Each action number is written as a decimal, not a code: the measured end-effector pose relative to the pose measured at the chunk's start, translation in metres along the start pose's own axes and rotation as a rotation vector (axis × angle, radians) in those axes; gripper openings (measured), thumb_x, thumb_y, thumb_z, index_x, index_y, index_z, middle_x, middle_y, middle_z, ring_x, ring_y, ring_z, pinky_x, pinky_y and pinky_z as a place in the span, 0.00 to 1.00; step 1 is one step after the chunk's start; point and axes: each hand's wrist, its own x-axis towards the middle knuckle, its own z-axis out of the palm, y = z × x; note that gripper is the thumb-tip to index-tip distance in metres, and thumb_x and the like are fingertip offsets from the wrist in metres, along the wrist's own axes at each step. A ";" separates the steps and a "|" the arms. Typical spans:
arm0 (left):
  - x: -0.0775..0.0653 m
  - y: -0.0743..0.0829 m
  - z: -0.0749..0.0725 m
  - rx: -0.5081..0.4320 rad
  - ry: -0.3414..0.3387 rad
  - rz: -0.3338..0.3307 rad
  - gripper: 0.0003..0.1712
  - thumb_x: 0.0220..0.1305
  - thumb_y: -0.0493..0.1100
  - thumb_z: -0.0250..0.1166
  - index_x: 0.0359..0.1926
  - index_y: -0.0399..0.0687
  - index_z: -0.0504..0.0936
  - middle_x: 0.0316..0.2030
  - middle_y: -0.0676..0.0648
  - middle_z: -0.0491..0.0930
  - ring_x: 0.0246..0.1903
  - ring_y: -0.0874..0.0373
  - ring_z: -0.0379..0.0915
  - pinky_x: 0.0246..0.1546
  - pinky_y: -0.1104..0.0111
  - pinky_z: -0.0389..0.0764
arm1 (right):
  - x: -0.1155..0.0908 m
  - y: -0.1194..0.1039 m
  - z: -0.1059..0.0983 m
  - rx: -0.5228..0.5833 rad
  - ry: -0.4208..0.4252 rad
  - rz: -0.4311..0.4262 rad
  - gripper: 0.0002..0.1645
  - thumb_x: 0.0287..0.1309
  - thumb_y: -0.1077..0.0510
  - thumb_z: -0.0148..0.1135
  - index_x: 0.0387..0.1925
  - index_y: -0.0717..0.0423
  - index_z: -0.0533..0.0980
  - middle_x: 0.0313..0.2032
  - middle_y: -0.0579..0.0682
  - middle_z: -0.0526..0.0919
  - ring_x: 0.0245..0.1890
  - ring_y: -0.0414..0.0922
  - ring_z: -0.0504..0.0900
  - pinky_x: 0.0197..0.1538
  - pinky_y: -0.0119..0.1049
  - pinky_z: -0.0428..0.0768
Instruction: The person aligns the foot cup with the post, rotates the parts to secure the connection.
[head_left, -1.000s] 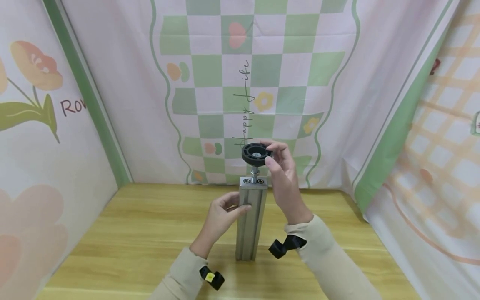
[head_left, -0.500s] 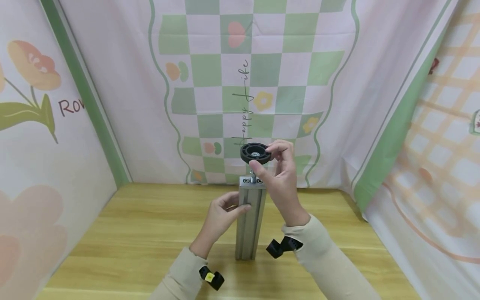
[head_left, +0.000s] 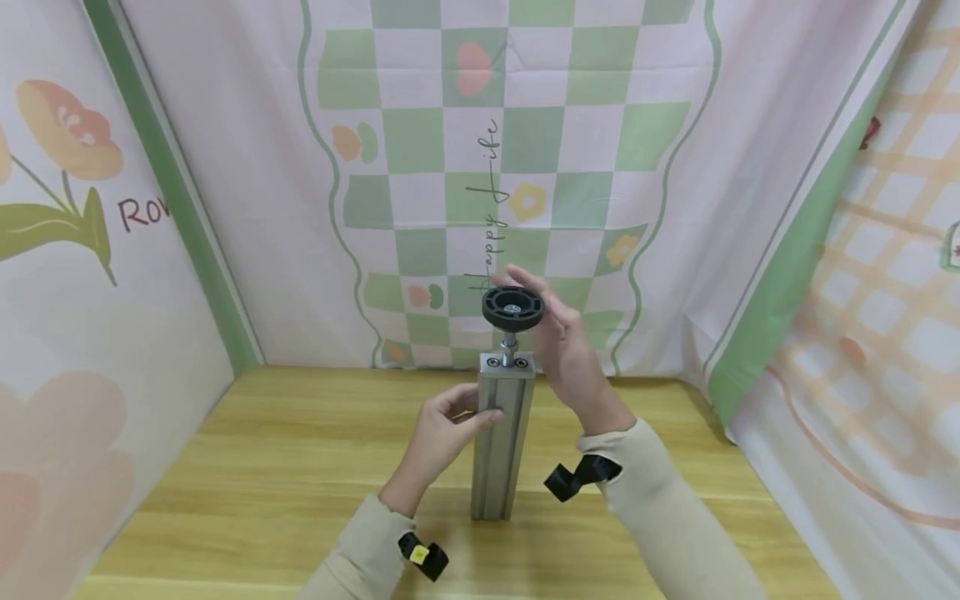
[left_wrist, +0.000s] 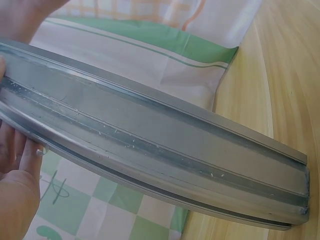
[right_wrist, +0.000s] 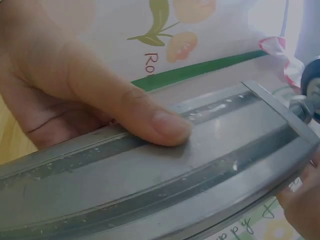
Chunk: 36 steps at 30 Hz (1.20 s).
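Note:
An upright grey aluminium profile [head_left: 495, 475] stands on the table. From its top end rises a levelling foot [head_left: 513, 310], a threaded stem with a round black base facing up. My left hand [head_left: 442, 429] grips the profile's upper half, thumb across the front and fingers behind. The right wrist view shows the left thumb [right_wrist: 165, 127] pressed to the profile's grooved face. My right hand [head_left: 573, 354] is at the right of the black base with its fingers stretched out behind the rim. Part of the right hand [right_wrist: 302, 210] also enters at the right edge there.
The wood-grain tabletop [head_left: 300, 467] reaches back to a green-and-white checked cloth [head_left: 532, 142]. Printed cloths hang at the left [head_left: 75, 333] and right [head_left: 847, 333] sides. Black camera mounts [head_left: 581, 479] sit on both sleeves.
The right hand's thumb and fingers pinched the black base's rim half a second ago; now the fingers are straightened out behind it. The left hand and profile have stayed in place.

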 end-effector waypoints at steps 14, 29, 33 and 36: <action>0.001 0.000 -0.001 -0.017 -0.013 0.010 0.19 0.60 0.41 0.75 0.52 0.43 0.85 0.41 0.45 0.85 0.44 0.52 0.81 0.50 0.64 0.84 | 0.001 -0.003 -0.003 0.199 -0.045 0.116 0.32 0.75 0.53 0.23 0.71 0.55 0.64 0.67 0.59 0.71 0.73 0.55 0.60 0.76 0.48 0.52; 0.000 -0.001 -0.002 -0.003 -0.011 0.021 0.18 0.60 0.41 0.75 0.51 0.44 0.85 0.40 0.45 0.84 0.42 0.52 0.81 0.48 0.64 0.84 | -0.002 0.003 0.000 0.122 0.079 -0.031 0.22 0.68 0.54 0.44 0.61 0.51 0.70 0.56 0.51 0.76 0.58 0.47 0.74 0.70 0.43 0.61; 0.001 -0.001 -0.002 0.005 -0.013 0.022 0.19 0.60 0.41 0.75 0.51 0.44 0.85 0.40 0.46 0.85 0.42 0.53 0.81 0.47 0.64 0.85 | -0.004 0.004 0.003 0.026 0.153 -0.078 0.20 0.62 0.59 0.48 0.57 0.51 0.69 0.54 0.52 0.75 0.55 0.46 0.74 0.65 0.39 0.67; 0.001 -0.002 -0.002 -0.003 -0.017 0.024 0.19 0.60 0.41 0.75 0.51 0.44 0.85 0.40 0.45 0.85 0.43 0.52 0.81 0.48 0.64 0.85 | -0.007 0.003 0.007 -0.017 0.206 -0.089 0.19 0.59 0.63 0.53 0.52 0.50 0.68 0.55 0.53 0.71 0.54 0.47 0.73 0.59 0.35 0.74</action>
